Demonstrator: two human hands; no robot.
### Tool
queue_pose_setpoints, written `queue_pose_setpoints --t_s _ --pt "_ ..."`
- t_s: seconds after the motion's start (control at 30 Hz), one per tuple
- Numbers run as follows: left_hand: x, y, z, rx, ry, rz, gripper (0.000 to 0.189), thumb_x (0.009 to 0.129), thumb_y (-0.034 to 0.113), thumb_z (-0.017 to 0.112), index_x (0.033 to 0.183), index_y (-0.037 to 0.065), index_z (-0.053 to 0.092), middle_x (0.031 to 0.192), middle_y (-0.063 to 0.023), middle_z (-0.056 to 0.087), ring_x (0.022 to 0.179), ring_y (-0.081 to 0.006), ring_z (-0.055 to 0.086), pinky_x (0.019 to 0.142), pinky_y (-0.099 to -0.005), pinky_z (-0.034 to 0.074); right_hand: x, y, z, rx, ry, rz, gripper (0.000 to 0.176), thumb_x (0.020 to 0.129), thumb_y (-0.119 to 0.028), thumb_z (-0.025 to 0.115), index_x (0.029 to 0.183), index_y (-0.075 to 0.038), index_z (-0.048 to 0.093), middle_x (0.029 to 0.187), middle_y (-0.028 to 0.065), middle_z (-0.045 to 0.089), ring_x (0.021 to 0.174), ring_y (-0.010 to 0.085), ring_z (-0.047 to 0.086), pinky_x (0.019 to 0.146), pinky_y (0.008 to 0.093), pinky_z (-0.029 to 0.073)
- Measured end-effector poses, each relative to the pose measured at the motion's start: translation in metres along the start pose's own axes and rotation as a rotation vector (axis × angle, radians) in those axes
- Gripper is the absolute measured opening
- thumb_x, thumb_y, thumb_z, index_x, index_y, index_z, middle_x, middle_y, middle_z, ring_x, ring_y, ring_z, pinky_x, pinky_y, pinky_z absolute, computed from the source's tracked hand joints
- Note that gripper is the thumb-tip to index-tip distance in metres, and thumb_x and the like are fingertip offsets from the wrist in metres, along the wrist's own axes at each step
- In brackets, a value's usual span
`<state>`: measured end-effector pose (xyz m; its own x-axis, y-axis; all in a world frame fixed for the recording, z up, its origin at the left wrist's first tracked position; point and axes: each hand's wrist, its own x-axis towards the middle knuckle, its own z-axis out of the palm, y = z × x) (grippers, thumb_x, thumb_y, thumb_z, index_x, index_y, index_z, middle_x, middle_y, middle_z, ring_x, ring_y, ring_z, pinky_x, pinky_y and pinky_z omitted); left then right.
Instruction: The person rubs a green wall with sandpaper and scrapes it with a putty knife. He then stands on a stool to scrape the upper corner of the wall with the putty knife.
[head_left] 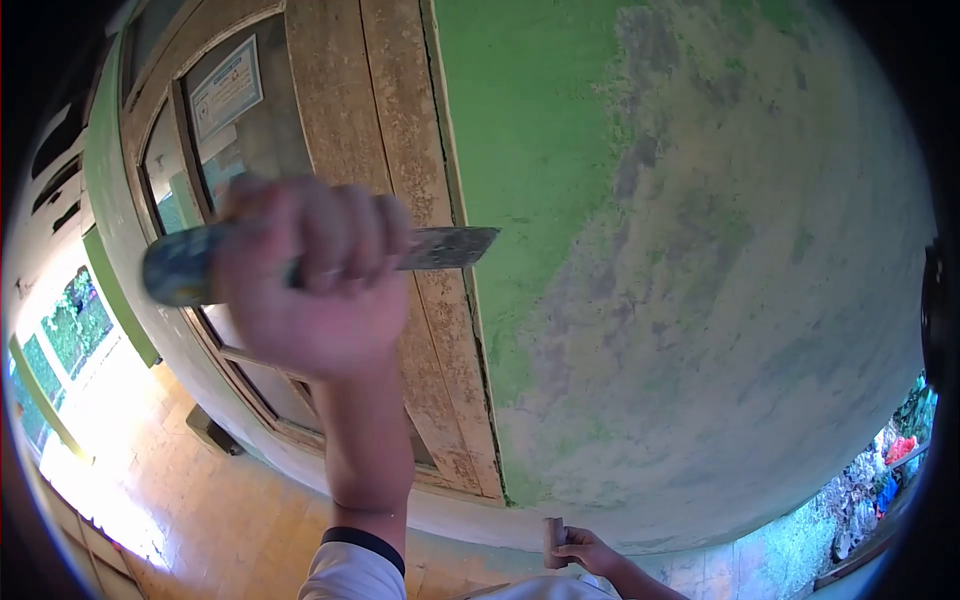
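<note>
My left hand [315,270] is raised in front of the door frame, its fingers wrapped round the dark, thick handle of a scraper [450,247]. The flat blade points right, and its tip overlaps the edge of the green wall [530,150] in view; whether it touches cannot be told. Low in the picture, my right hand [588,550] grips a small greyish-brown block [553,543] near the wall's base. Much of the wall's paint is worn to a pale, patchy surface [700,300].
A weathered wooden frame [345,110] with glass panes and a paper notice [226,90] stands at the left. Below lies a tiled floor [250,515] with a dark object [212,432] by the wall. Colourful items [900,450] lie at the far right.
</note>
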<state>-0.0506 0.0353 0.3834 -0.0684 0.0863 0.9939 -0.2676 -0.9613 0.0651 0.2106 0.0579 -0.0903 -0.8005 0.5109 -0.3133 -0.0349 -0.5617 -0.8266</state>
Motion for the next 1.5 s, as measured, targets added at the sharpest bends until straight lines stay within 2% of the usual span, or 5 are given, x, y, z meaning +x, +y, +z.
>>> queue_pose_setpoints --t_s 0.5,0.67,0.83,1.0,1.5 --pt "-0.01 -0.021 0.01 0.097 0.228 -0.113 0.02 0.086 0.017 0.04 0.067 0.014 0.042 0.046 0.0042 0.026 0.038 -0.0073 0.021 0.04 -0.0251 0.024 0.002 0.011 0.001 0.009 -0.005 0.045 0.034 0.079 -0.007 0.062 0.111 -0.001 0.052 0.096 0.0037 0.058 0.089 0.0148 0.056 0.082 0.0316 0.045" --pt "-0.002 0.004 -0.006 -0.174 -0.036 0.082 0.008 0.085 0.011 0.04 0.077 0.012 0.042 0.049 0.001 0.032 0.038 -0.0095 0.027 0.039 -0.0272 0.028 0.003 0.011 0.0 -0.007 -0.01 0.047 0.034 0.079 -0.007 0.062 0.112 -0.001 0.052 0.098 0.0044 0.057 0.091 0.0152 0.056 0.084 0.0327 0.045" --pt "-0.015 -0.032 0.009 0.11 0.305 -0.144 0.022 0.085 0.018 0.041 0.064 0.016 0.036 0.046 0.0043 0.025 0.037 -0.0072 0.022 0.04 -0.0241 0.024 0.002 0.016 0.001 0.01 -0.018 0.03 0.032 0.08 -0.007 0.061 0.11 -0.001 0.052 0.098 0.0043 0.057 0.091 0.0154 0.056 0.082 0.0324 0.045" --pt "-0.008 -0.003 0.011 -0.102 -0.051 0.054 0.018 0.086 0.016 0.039 0.068 0.014 0.037 0.047 0.0038 0.026 0.038 -0.0082 0.023 0.041 -0.0239 0.024 0.002 0.009 0.0 0.009 0.011 0.021 0.032 0.08 -0.007 0.061 0.11 -0.001 0.052 0.097 0.0045 0.058 0.091 0.0157 0.057 0.083 0.0327 0.045" --pt "-0.009 -0.015 0.009 -0.02 0.004 0.013 0.006 0.082 0.006 0.042 0.08 0.011 0.041 0.049 0.0022 0.027 0.04 -0.0098 0.026 0.041 -0.028 0.026 -0.015 -0.012 0.019 -0.014 -0.03 -0.039 0.04 0.074 -0.014 0.064 0.11 -0.003 0.051 0.087 0.0048 0.057 0.075 0.016 0.058 0.066 0.0318 0.05"
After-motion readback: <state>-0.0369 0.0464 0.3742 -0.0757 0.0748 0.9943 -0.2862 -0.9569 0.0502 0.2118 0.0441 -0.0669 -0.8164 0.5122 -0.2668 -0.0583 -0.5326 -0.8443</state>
